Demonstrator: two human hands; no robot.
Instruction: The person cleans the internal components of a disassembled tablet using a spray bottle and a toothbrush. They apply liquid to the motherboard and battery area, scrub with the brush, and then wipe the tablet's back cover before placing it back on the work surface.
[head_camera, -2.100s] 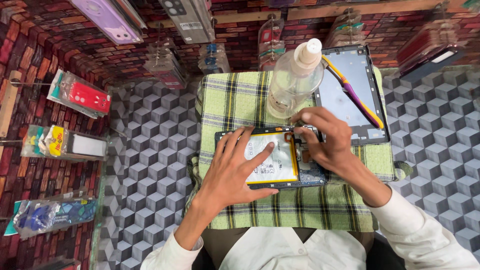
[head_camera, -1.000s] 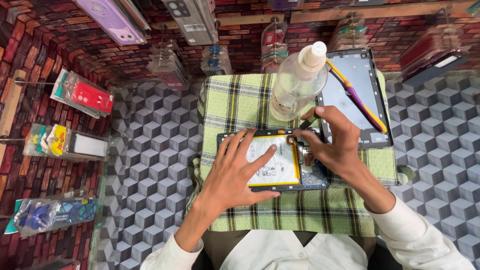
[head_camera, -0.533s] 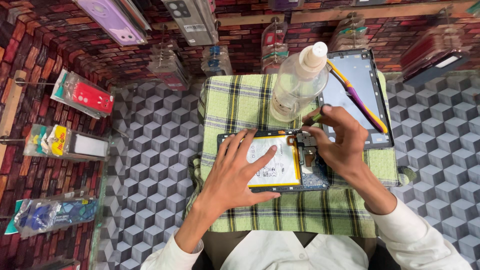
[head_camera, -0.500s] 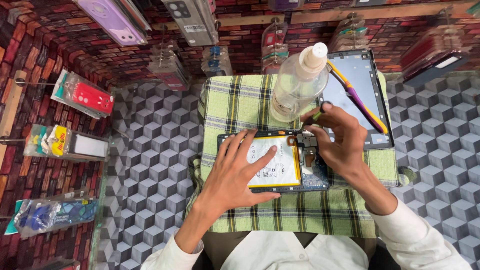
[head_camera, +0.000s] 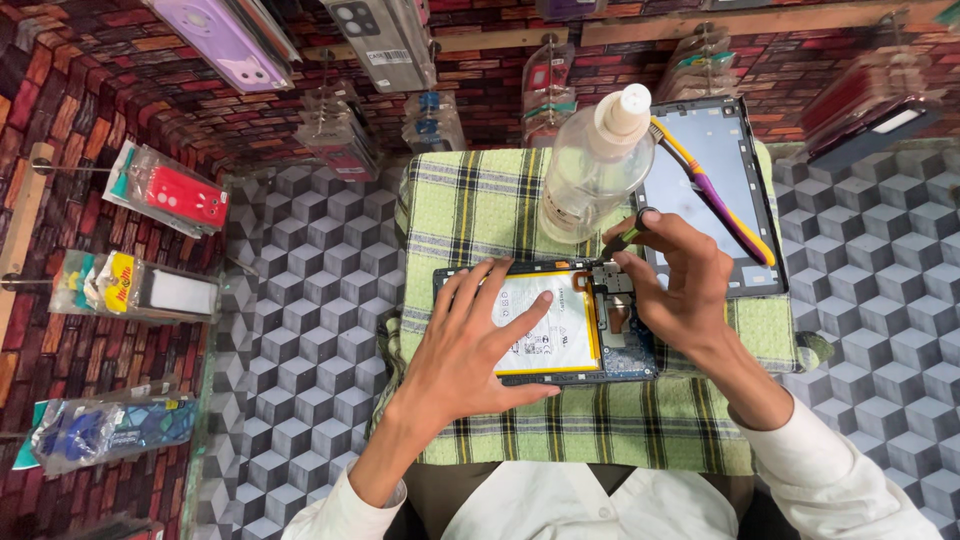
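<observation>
An opened tablet (head_camera: 560, 340) lies back-up on a green checked cloth (head_camera: 480, 200), its white battery and blue circuit board exposed. My left hand (head_camera: 470, 350) rests flat on the battery with fingers spread, pinning the device down. My right hand (head_camera: 680, 285) pinches a small dark screwdriver (head_camera: 622, 240), whose tip meets the board near the tablet's top right corner. Just behind stands a clear plastic bottle (head_camera: 590, 170) with a white cap.
A detached tablet screen (head_camera: 710, 200) lies at the back right of the cloth, with a yellow and purple toothbrush (head_camera: 715, 190) across it. Packaged phone cases (head_camera: 170, 190) hang on the brick-patterned wall to the left and above. A cube-patterned counter (head_camera: 300, 330) surrounds the cloth.
My right hand has lifted from lying over the board to an upright pinch on the screwdriver near the top right corner. The left hand has stayed flat on the battery.
</observation>
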